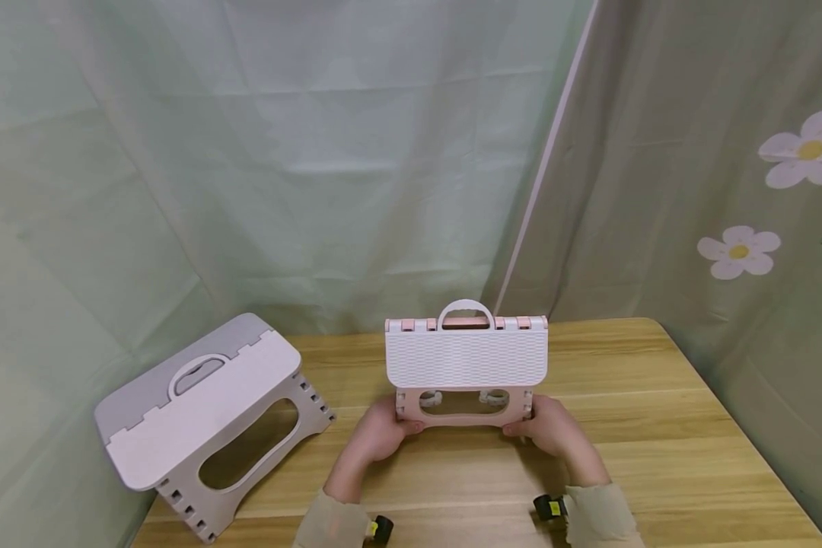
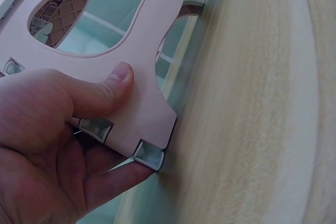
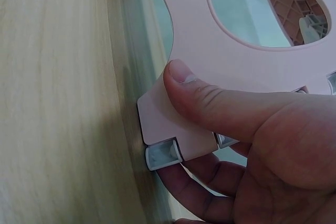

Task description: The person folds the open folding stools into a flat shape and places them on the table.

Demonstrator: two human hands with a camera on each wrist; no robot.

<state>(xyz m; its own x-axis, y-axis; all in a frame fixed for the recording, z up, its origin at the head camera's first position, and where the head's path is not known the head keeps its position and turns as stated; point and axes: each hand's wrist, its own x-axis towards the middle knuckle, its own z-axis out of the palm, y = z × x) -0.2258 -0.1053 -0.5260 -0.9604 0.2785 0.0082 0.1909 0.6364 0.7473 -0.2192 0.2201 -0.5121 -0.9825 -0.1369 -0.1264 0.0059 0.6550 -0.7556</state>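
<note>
A small pink and white folding step stool [image 1: 466,361] is between my two hands on the wooden table. Its woven-patterned white top panel slopes toward me, and a white carry handle [image 1: 466,304] sticks up at the fold. My left hand [image 1: 381,431] grips the left leg's lower corner; in the left wrist view its thumb [image 2: 105,93] lies on the pink leg panel [image 2: 144,93], fingers behind the edge. On the other side my right hand [image 1: 551,428] holds the right corner the same way, its thumb [image 3: 199,90] across the panel. The fingers behind are partly hidden.
A larger pale folding stool [image 1: 212,403] stands unfolded at the left of the wooden table [image 1: 644,426]. Behind the table hangs a light green curtain [image 1: 356,190], with a flower-printed curtain [image 1: 644,190] along the right side.
</note>
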